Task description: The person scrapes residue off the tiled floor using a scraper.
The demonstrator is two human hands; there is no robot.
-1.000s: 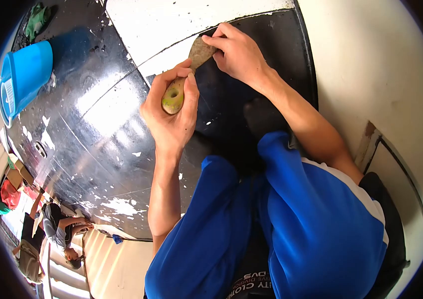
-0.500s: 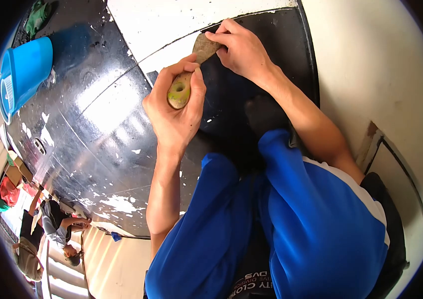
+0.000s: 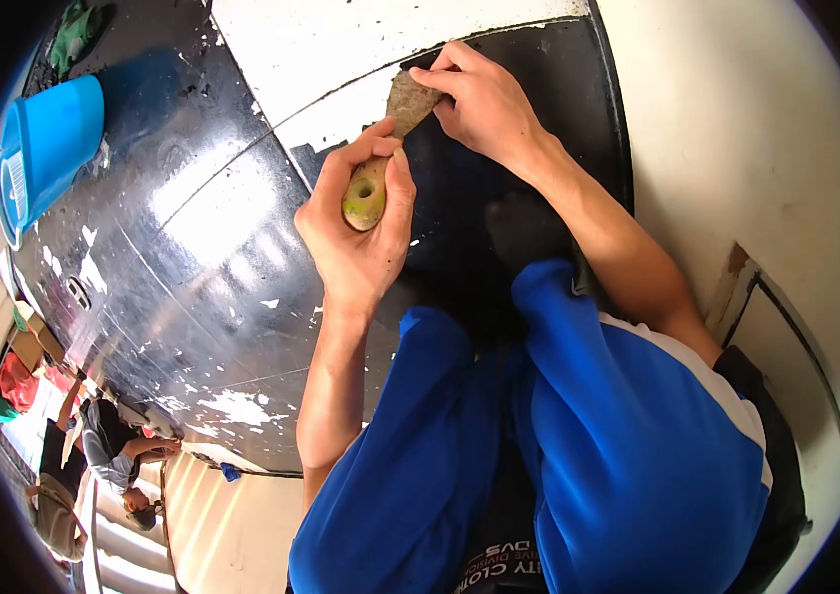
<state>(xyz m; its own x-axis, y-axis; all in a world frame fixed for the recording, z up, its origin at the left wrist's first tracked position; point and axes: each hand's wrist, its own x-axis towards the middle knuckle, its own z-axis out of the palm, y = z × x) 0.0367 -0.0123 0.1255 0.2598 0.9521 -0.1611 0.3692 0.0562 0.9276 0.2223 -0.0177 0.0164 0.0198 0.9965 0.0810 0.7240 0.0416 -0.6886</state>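
My left hand [image 3: 355, 223] is wrapped round the worn, yellow-green handle of a scraper [image 3: 364, 201], which has a round hole near its end. The flat, dirty grey-brown blade points away from me, over the border between black paint and bare white on a large panel [image 3: 499, 69]. With curled fingers, my right hand [image 3: 484, 104] pinches the blade's far right corner. The blade's front edge meets the panel near the ragged paint line; contact along it is partly hidden by my fingers.
A blue plastic container [image 3: 53, 148] lies at the left on the black surface, with a green cloth [image 3: 73, 38] beyond it. Two people [image 3: 118, 450] are at the lower left. My blue-trousered legs [image 3: 628, 436] are bent close below my hands. A cream surface [image 3: 727, 129] borders the right.
My left hand and the scraper's handle have shifted slightly towards me and to the right. The blade has slid a little the same way, while my right hand has barely moved.
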